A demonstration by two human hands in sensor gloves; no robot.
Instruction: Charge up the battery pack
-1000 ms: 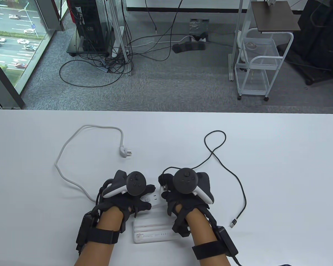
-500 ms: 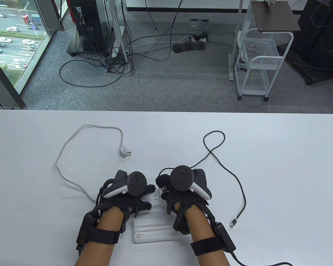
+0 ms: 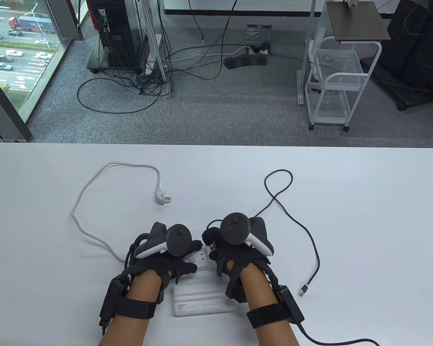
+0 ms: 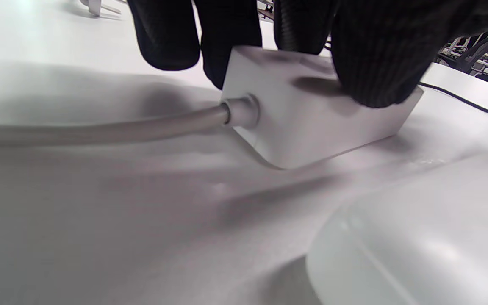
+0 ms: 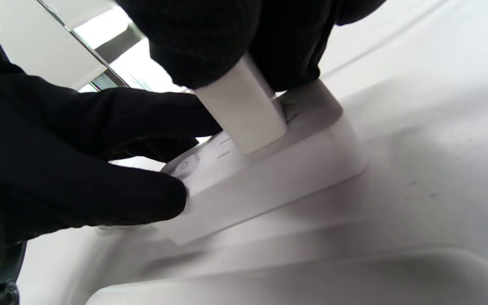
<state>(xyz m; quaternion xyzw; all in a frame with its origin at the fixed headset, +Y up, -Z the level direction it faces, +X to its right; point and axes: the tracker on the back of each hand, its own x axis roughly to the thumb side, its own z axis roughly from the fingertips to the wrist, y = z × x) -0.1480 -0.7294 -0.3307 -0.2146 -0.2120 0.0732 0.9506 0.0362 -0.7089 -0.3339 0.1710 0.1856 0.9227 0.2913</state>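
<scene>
Seating the charger into the power strip

The right hand [image 5: 227, 38] has its grip closed on a white charger [image 5: 244, 114], its base at the socket face of the power strip [image 5: 269, 169]; the left hand [image 4: 295, 38] presses down on the strip's cord end. Best to keep the charger upright, push straight down and brace the strip so it cannot slide on the desk [image 3: 364, 202]. The battery pack [image 3: 202, 304] lies just nearer, between the wrists. Count: one strip, one charger, one pack, one black cable [image 3: 312, 238], one loose wall plug [image 3: 164, 197].
</scene>
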